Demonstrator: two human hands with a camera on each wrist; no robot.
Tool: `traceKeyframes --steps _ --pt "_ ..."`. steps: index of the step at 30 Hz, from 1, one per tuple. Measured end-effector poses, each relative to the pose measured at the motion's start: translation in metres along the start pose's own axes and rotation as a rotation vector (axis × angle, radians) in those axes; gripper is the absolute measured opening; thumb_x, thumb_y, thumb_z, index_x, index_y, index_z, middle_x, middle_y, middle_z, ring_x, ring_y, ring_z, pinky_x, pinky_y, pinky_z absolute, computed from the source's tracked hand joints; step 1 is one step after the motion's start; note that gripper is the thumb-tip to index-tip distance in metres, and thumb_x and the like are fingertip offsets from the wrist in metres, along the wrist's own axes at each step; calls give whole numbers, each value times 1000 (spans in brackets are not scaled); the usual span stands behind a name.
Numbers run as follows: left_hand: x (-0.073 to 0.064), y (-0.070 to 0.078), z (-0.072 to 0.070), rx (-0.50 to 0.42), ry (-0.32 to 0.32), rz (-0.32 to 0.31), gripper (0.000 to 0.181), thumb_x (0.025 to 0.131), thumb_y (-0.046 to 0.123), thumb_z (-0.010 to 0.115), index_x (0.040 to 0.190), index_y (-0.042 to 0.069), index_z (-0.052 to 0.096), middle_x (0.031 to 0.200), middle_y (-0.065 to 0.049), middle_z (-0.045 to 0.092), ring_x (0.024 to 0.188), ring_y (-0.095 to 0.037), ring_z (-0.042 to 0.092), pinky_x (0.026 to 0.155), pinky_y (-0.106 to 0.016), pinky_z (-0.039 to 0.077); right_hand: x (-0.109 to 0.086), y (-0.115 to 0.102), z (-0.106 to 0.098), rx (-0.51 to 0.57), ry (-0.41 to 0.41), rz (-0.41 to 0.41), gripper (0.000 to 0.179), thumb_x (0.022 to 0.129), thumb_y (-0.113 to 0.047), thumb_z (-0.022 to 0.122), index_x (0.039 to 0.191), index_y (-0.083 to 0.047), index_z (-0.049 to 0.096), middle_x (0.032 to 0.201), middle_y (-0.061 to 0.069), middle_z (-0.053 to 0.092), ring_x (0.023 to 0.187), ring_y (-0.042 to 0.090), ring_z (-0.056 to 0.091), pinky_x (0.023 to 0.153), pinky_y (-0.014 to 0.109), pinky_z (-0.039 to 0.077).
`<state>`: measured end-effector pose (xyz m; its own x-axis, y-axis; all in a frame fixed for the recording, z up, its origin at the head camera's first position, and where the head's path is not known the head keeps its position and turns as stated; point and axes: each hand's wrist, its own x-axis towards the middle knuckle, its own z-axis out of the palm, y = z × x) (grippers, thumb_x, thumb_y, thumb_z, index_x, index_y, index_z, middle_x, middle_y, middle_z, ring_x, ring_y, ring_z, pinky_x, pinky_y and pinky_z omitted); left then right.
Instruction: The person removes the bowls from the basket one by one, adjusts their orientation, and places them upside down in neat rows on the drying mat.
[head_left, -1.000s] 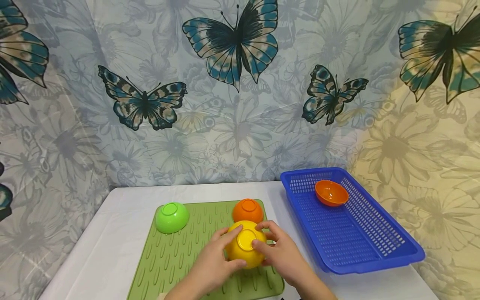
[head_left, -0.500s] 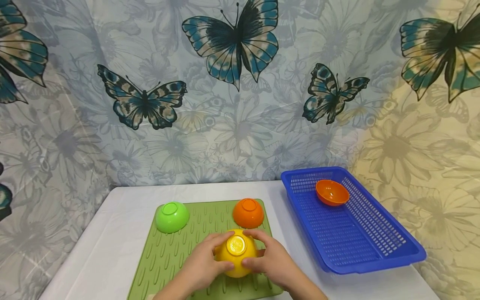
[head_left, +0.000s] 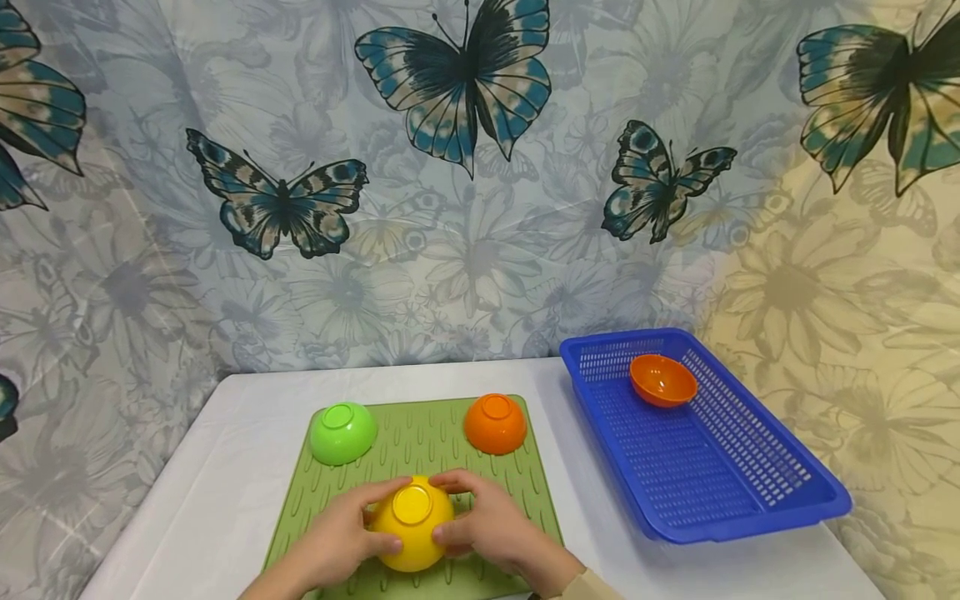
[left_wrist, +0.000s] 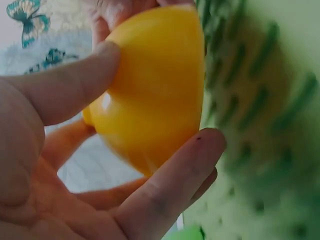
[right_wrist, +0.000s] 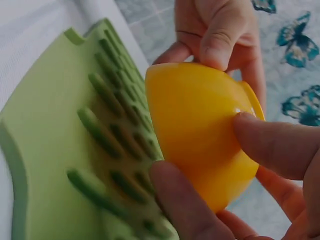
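A yellow bowl, turned upside down with its foot ring up, is held between both hands over the front part of the green ridged mat. My left hand grips its left side, thumb on the wall and fingers curled about the rim, as the left wrist view shows. On the opposite side my right hand grips it the same way. In both wrist views the rim of the yellow bowl faces the mat's ridges; a small gap seems to lie between them.
An upturned green bowl sits at the mat's back left corner, and an upturned orange bowl at its back right. To the right stands a blue basket with another orange bowl lying in it. A butterfly-print cloth hangs behind the table.
Both hands have carried the yellow bowl leftward and toward the front of the mat, away from the upturned orange bowl. The other bowls and the basket stay put.
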<state>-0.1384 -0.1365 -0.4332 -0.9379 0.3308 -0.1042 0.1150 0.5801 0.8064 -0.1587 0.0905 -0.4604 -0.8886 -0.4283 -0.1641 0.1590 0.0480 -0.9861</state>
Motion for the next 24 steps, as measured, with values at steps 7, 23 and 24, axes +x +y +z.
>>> traceKeyframes --steps 7,23,24 --pt "-14 -19 -26 10 -12 -105 69 69 29 80 132 32 53 133 -8 50 109 -41 50 83 -62 40 21 6 30 59 -17 38 52 70 14 71 111 -19 65 119 9 51 79 26 63 60 40 55" --pt "-31 -53 -55 -51 51 -257 73 66 21 82 133 25 54 136 -13 47 126 -44 33 91 -65 31 50 9 78 63 12 55 50 71 17 69 105 -20 69 115 5 52 65 26 62 55 40 55" --pt "-31 -54 -56 -54 50 -258 73 66 22 81 133 25 53 136 -13 47 127 -44 32 92 -65 31 50 8 80 56 14 56 50 71 16 69 105 -20 69 116 5 52 66 25 63 55 39 55"
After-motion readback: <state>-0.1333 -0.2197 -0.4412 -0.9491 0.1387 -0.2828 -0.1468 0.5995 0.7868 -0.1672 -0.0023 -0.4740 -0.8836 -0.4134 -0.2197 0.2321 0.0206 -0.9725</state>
